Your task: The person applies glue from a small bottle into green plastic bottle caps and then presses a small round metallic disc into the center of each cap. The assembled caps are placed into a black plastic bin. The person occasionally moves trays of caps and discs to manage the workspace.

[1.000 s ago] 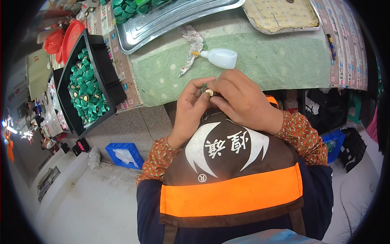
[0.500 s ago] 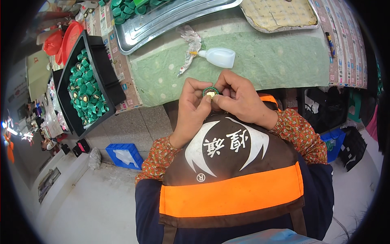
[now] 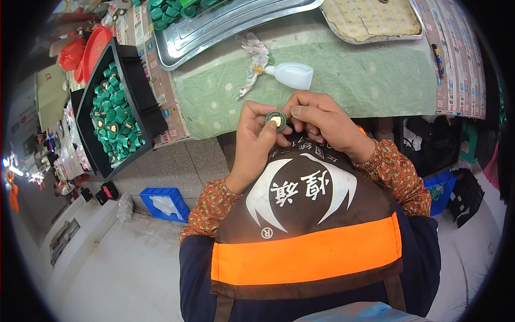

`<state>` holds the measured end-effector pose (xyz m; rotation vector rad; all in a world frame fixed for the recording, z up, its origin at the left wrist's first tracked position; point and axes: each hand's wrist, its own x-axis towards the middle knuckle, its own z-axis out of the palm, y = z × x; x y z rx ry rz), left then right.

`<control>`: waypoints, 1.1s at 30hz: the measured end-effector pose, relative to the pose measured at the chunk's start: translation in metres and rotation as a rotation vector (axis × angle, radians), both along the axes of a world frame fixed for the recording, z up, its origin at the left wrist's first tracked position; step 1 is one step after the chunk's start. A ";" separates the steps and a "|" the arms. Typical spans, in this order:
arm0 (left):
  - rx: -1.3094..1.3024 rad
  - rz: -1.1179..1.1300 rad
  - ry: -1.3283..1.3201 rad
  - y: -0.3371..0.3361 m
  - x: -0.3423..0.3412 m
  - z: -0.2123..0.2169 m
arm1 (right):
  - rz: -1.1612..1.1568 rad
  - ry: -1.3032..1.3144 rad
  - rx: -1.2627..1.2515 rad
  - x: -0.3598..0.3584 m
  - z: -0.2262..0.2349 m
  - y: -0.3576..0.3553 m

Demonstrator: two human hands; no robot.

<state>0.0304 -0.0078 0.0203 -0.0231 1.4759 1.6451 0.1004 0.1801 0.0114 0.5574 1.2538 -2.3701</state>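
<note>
Just beyond the table's near edge, my left hand (image 3: 253, 140) pinches a round green ridged cap (image 3: 276, 120) between thumb and fingers. The cap's dark face is turned up, with a pale gold patch in its middle. My right hand (image 3: 328, 119) is closed beside it, its thumb against the curled index finger. Anything between those fingertips is too small or hidden to make out. A translucent squeeze bottle (image 3: 294, 75) with a yellow-orange tip lies on the green cloth (image 3: 214, 102) beyond my hands. Its tip rests on a crumpled white tissue (image 3: 255, 52).
At left, a tilted black bin (image 3: 154, 115) holds many similar green pieces. A metal tray (image 3: 214, 40) with more green pieces stands at the back; a cloth-lined tray (image 3: 370, 21) is at back right. A marker-like stick (image 3: 438, 60) lies right. A blue crate (image 3: 173, 216) sits on the floor.
My right fingers have drawn back from the cap and curled together to its right. The cap, still in my left hand, now shows more of its face.
</note>
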 end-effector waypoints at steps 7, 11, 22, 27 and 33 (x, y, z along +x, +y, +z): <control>-0.016 -0.061 0.099 -0.001 0.002 -0.003 | -0.003 0.171 0.234 0.001 -0.014 -0.014; -0.018 -0.073 0.168 -0.001 0.005 -0.001 | -0.055 0.163 0.189 0.005 -0.012 -0.020; 0.191 0.284 0.141 -0.034 -0.042 0.005 | -0.043 0.391 0.642 -0.003 0.006 -0.009; 0.824 0.627 0.100 -0.108 -0.131 0.041 | -0.174 0.492 0.917 -0.003 0.016 0.014; -0.016 0.428 0.589 -0.050 -0.166 0.030 | -0.130 0.689 1.553 -0.022 0.014 0.018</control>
